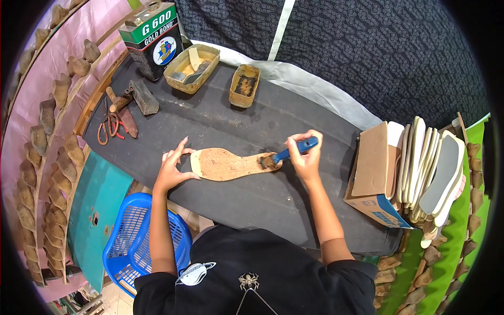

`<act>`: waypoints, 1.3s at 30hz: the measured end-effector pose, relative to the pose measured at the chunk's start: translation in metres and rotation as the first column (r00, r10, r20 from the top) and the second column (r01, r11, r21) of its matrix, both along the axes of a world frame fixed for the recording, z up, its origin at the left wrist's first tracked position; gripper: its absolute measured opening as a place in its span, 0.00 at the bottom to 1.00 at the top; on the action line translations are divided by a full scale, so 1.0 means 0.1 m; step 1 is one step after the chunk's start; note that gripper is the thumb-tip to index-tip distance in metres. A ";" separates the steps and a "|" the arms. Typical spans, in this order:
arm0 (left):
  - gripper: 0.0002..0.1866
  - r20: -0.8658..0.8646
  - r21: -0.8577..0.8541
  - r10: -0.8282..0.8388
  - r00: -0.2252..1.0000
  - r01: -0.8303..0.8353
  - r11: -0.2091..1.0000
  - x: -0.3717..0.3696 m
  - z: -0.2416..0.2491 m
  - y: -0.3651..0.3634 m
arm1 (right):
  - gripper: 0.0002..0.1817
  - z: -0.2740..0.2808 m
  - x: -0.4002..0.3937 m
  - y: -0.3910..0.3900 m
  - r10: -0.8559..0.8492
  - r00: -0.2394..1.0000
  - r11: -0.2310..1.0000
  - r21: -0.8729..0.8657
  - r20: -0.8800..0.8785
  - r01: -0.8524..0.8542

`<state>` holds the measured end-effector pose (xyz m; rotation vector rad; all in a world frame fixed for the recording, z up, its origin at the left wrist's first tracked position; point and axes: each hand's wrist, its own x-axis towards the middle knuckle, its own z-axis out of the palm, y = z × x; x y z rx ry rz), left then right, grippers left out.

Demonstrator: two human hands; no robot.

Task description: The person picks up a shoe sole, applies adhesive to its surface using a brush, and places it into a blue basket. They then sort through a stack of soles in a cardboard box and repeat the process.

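A tan, cork-like shoe sole [218,164] lies flat on the dark worktable, its wide end to the left and narrow end to the right. My left hand [173,167] holds the wide end, thumb at the lower edge and a finger at the upper edge, the index finger raised. In my right hand [306,157] is a blue-handled brush [297,149], gripped by the handle. Its brown, caked bristles [269,161] touch the sole near the narrow end.
Two small tubs [192,68] [244,86], a G 600 Gold Bond can [152,42], scissors [111,123] and a hammer [116,100] stand or lie at the back left. A cardboard box [374,168] beside stacked soles [420,168] is at right. A blue basket [134,231] stands lower left.
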<state>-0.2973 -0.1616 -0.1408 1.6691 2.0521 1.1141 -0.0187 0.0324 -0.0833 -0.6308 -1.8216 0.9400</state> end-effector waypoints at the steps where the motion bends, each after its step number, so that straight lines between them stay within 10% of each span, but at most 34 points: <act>1: 0.60 -0.007 -0.002 -0.005 1.000 0.005 1.000 0.00 -0.01 0.00 | 0.17 -0.01 -0.04 -0.02 0.016 1.000 0.999 -0.028 -0.021 -0.017; 11: 0.59 0.009 0.007 -0.001 1.000 0.001 1.000 0.00 0.00 0.02 | 0.16 -0.07 0.21 0.36 -0.101 0.992 0.995 0.013 -0.080 0.102; 14: 0.58 0.046 0.044 0.027 0.999 -0.029 0.999 -0.02 -0.02 0.03 | 0.13 0.07 0.09 0.44 -0.128 0.965 0.946 -0.319 -0.231 0.050; 19: 0.56 0.116 0.099 0.051 0.992 -0.062 0.993 -0.01 -0.02 0.03 | 0.11 0.16 -0.51 0.60 -0.065 0.784 0.960 -0.252 -0.618 -0.119; 27: 0.57 0.163 0.130 0.024 0.986 -0.045 0.991 -0.04 -0.03 0.04 | 0.12 -0.07 -1.23 0.89 0.095 0.952 0.995 0.030 -0.290 -0.090; 39: 0.56 0.175 0.120 0.027 0.984 -0.049 0.992 -0.04 -0.03 0.04 | 0.15 -0.14 -1.26 0.95 0.084 0.977 0.996 0.006 -0.197 -0.084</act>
